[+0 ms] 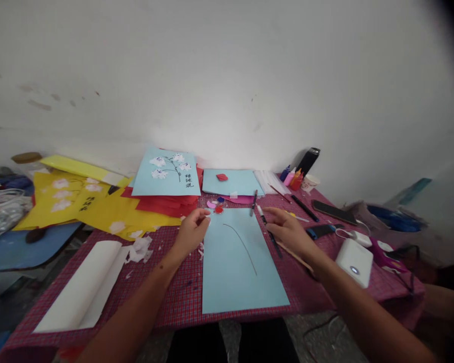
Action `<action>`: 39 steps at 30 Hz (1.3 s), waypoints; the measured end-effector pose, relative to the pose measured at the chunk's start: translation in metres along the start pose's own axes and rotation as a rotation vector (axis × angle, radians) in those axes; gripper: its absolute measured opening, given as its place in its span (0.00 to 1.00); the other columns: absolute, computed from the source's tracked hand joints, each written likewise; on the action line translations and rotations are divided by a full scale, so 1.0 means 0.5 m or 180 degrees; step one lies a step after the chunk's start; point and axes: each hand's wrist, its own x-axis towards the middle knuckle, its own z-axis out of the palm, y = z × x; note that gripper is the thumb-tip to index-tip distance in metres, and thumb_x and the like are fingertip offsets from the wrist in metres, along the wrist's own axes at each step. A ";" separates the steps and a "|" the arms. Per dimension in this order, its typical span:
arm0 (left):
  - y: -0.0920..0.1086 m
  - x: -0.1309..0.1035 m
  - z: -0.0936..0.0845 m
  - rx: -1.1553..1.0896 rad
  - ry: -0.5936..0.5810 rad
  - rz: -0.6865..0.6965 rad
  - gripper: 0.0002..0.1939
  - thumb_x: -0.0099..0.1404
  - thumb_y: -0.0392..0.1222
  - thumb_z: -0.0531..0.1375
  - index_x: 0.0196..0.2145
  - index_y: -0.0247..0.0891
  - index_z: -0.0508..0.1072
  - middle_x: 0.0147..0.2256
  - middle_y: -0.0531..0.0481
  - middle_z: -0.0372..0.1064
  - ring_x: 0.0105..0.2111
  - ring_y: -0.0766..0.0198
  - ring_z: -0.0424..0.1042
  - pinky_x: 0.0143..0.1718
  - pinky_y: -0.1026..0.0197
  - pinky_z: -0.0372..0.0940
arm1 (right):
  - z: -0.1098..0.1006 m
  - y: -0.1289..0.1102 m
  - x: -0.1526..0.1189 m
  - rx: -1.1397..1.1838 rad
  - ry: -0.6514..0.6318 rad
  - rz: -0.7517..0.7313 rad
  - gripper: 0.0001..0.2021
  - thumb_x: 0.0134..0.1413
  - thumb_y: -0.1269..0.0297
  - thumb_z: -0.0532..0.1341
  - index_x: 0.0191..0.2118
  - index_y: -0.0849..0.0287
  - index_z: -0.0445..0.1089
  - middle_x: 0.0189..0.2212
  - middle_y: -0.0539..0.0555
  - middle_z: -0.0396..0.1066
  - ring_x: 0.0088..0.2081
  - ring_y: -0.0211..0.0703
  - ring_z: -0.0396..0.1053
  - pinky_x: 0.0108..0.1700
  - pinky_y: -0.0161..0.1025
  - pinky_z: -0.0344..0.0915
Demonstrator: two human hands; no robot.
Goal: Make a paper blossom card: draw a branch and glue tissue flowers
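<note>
A light blue sheet of paper (230,282) lies in front of me with one thin curved dark line (244,245) on it. My left hand (192,231) is at the sheet's upper left edge, thumb and forefinger close together. A tiny whitish bit shows at those fingertips, too small to name. Over the sheet's right side, my right hand (286,229) has its fingers bent and apart. Just by its fingertips lies a black-and-white brush pen (263,216), seemingly not gripped. A second dark pen (253,202) crosses the sheet's top edge, near a red round palette dish (219,209).
Left are white folded paper (79,287), crumpled tissue (139,249) and yellow sheets (98,204). A blue flower picture (166,171) lies on red paper behind. Right stand paint bottles (295,179) and a black flask (309,160); a white power bank (354,262) lies nearer.
</note>
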 end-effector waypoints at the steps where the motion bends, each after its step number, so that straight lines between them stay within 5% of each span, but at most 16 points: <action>1: 0.003 -0.004 0.003 0.0135 -0.0091 0.0104 0.14 0.65 0.44 0.57 0.47 0.38 0.71 0.30 0.54 0.69 0.23 0.69 0.63 0.27 0.66 0.59 | 0.024 -0.014 0.008 0.0507 -0.0222 0.0051 0.24 0.50 0.64 0.61 0.56 0.58 0.67 0.24 0.45 0.67 0.20 0.34 0.59 0.22 0.31 0.53; 7: 0.016 -0.015 0.007 0.1022 -0.0606 0.1196 0.23 0.66 0.36 0.55 0.59 0.43 0.65 0.53 0.43 0.68 0.40 0.63 0.70 0.46 0.58 0.65 | 0.169 -0.048 0.055 0.2353 -0.1438 0.0595 0.09 0.44 0.67 0.61 0.34 0.61 0.74 0.21 0.48 0.68 0.15 0.30 0.56 0.16 0.30 0.48; 11: 0.014 -0.013 0.009 0.1160 -0.0964 0.1434 0.13 0.70 0.38 0.53 0.48 0.39 0.75 0.42 0.43 0.73 0.44 0.59 0.70 0.48 0.57 0.64 | 0.200 -0.025 0.063 0.3290 -0.1889 0.0883 0.10 0.45 0.64 0.62 0.35 0.63 0.73 0.21 0.49 0.68 0.14 0.29 0.54 0.16 0.30 0.48; 15: 0.016 -0.014 0.016 0.1135 -0.0799 0.1247 0.12 0.71 0.41 0.54 0.44 0.39 0.76 0.37 0.45 0.74 0.40 0.60 0.70 0.44 0.59 0.64 | 0.202 -0.008 0.053 0.3771 -0.1671 0.0844 0.14 0.46 0.63 0.63 0.40 0.63 0.74 0.25 0.52 0.73 0.16 0.32 0.59 0.17 0.31 0.52; 23: 0.031 -0.024 0.026 0.1011 -0.0794 0.0609 0.09 0.66 0.44 0.59 0.41 0.41 0.77 0.34 0.50 0.75 0.34 0.62 0.72 0.39 0.61 0.65 | 0.218 -0.011 0.044 0.3310 -0.0610 0.0508 0.16 0.55 0.53 0.65 0.42 0.61 0.73 0.22 0.47 0.68 0.16 0.29 0.58 0.16 0.29 0.50; 28: 0.026 -0.032 0.025 0.0609 -0.1032 0.0293 0.12 0.66 0.48 0.59 0.37 0.39 0.77 0.29 0.51 0.73 0.30 0.64 0.70 0.33 0.63 0.65 | 0.207 -0.020 0.042 0.2910 -0.0362 0.0337 0.17 0.55 0.49 0.64 0.38 0.60 0.71 0.23 0.49 0.72 0.17 0.32 0.62 0.17 0.29 0.54; 30: 0.020 -0.031 0.022 0.0440 -0.0957 0.0250 0.14 0.68 0.49 0.56 0.43 0.39 0.76 0.30 0.51 0.73 0.28 0.65 0.69 0.31 0.64 0.64 | 0.199 -0.021 0.039 0.2732 -0.0527 0.0298 0.18 0.56 0.48 0.62 0.38 0.60 0.71 0.23 0.49 0.72 0.14 0.30 0.59 0.14 0.29 0.50; 34: 0.008 -0.023 0.016 0.0758 -0.0435 0.0650 0.24 0.68 0.42 0.56 0.61 0.43 0.63 0.47 0.45 0.72 0.36 0.64 0.71 0.40 0.60 0.66 | 0.185 -0.017 0.030 0.2173 -0.1651 0.0429 0.20 0.54 0.52 0.65 0.45 0.63 0.72 0.16 0.45 0.68 0.12 0.28 0.52 0.14 0.27 0.44; 36: 0.003 -0.018 0.014 0.1108 -0.0564 0.1029 0.20 0.68 0.39 0.55 0.57 0.42 0.67 0.49 0.44 0.71 0.43 0.60 0.70 0.48 0.56 0.65 | 0.181 -0.016 0.028 0.2192 -0.1856 0.0484 0.24 0.52 0.54 0.67 0.51 0.62 0.70 0.15 0.43 0.67 0.12 0.29 0.52 0.14 0.27 0.44; 39: 0.002 -0.016 0.014 0.1377 -0.0775 0.1227 0.12 0.69 0.39 0.54 0.47 0.42 0.74 0.44 0.45 0.72 0.46 0.57 0.69 0.49 0.54 0.64 | 0.178 -0.018 0.030 0.2698 -0.1552 0.0549 0.25 0.53 0.55 0.65 0.55 0.60 0.68 0.16 0.44 0.68 0.11 0.29 0.52 0.14 0.28 0.44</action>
